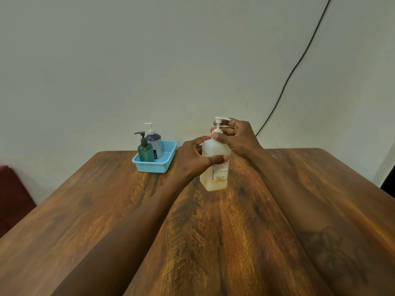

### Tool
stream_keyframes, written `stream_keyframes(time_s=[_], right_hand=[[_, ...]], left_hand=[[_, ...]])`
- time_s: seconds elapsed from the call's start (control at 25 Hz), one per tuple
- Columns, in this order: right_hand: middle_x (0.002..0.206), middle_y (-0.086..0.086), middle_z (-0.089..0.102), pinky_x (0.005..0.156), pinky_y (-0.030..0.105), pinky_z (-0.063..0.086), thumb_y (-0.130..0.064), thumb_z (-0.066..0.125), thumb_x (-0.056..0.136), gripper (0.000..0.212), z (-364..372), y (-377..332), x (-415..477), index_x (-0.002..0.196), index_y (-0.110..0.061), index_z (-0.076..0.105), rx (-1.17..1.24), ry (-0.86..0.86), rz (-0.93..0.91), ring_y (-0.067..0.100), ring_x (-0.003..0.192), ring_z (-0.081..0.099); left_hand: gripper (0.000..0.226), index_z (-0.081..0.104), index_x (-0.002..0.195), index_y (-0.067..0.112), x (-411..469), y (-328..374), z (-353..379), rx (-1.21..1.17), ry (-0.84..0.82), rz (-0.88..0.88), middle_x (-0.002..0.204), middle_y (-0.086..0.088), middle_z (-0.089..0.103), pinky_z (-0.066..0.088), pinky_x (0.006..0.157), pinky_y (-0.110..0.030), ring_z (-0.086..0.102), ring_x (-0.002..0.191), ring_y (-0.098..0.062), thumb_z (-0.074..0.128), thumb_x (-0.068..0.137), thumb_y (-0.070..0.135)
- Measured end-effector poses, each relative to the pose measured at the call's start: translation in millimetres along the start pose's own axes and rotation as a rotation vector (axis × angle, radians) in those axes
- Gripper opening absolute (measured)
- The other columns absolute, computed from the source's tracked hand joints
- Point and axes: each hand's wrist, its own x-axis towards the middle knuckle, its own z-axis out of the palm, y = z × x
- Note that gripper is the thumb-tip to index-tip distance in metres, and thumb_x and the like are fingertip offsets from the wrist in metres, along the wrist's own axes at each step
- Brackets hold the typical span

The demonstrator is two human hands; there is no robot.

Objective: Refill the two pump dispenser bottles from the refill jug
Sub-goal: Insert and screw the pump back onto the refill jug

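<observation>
A translucent white refill jug (214, 178) with a white pump top (219, 122) and a little yellowish liquid at its bottom stands upright on the wooden table (213, 242). My left hand (195, 157) grips its body from the left. My right hand (236, 136) is closed around the pump collar at its neck. To the left, a blue basket (168, 155) holds a dark green pump bottle (145, 151) in front and a purple pump bottle (154, 141) with a white pump behind it.
The table's far edge meets a pale wall. A black cable (299, 60) runs down the wall at the right. A dark red seat (12, 195) sits off the table's left side.
</observation>
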Motion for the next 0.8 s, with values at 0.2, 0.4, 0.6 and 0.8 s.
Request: stream_keyframes(time_s=[0.2, 0.4, 0.6, 0.8], right_hand=[[0.108, 0.004, 0.078, 0.089, 0.038, 0.063, -0.016, 0.087, 0.08, 0.045, 9.6, -0.7, -1.0, 0.122, -0.009, 0.072, -0.179, 0.142, -0.039, 0.013, 0.095, 0.076], [0.126, 0.004, 0.072, 0.086, 0.03, 0.063, -0.024, 0.08, 0.089, 0.053, -3.6, 0.9, -10.8, 0.138, -0.028, 0.06, -0.09, -0.009, -0.099, 0.013, 0.109, 0.072], [0.12, -0.004, 0.076, 0.096, 0.033, 0.058, -0.053, 0.033, 0.108, 0.046, -15.4, -11.3, -13.0, 0.134, -0.032, 0.065, 0.099, -0.105, 0.014, 0.014, 0.109, 0.073], [0.104, 0.002, 0.08, 0.093, 0.043, 0.061, -0.04, 0.054, 0.105, 0.028, -18.0, -12.3, -13.5, 0.114, -0.022, 0.074, 0.172, -0.017, -0.005, 0.017, 0.099, 0.076]], left_hand=[[0.081, 0.068, 0.13, 0.027, -5.0, -4.0, 14.8, 0.027, 0.078, 0.001, 0.122, 0.004, 0.074, 0.062, 0.077, -0.025, 0.073, 0.099, -0.013, 0.09, 0.061, 0.061], [0.074, 0.067, 0.13, 0.033, 0.2, -2.8, 0.4, -0.032, -0.087, 0.018, 0.117, 0.011, 0.074, 0.062, 0.081, -0.028, 0.072, 0.1, -0.01, 0.093, 0.063, 0.053], [0.056, 0.06, 0.117, 0.052, 7.1, -4.5, -9.8, -0.096, -0.251, -0.031, 0.11, 0.016, 0.074, 0.062, 0.088, -0.038, 0.072, 0.103, -0.008, 0.091, 0.071, 0.047], [0.062, 0.058, 0.124, 0.053, 2.9, -2.3, -4.1, -0.114, -0.274, -0.012, 0.123, 0.009, 0.074, 0.061, 0.092, -0.042, 0.072, 0.11, -0.013, 0.089, 0.07, 0.053]])
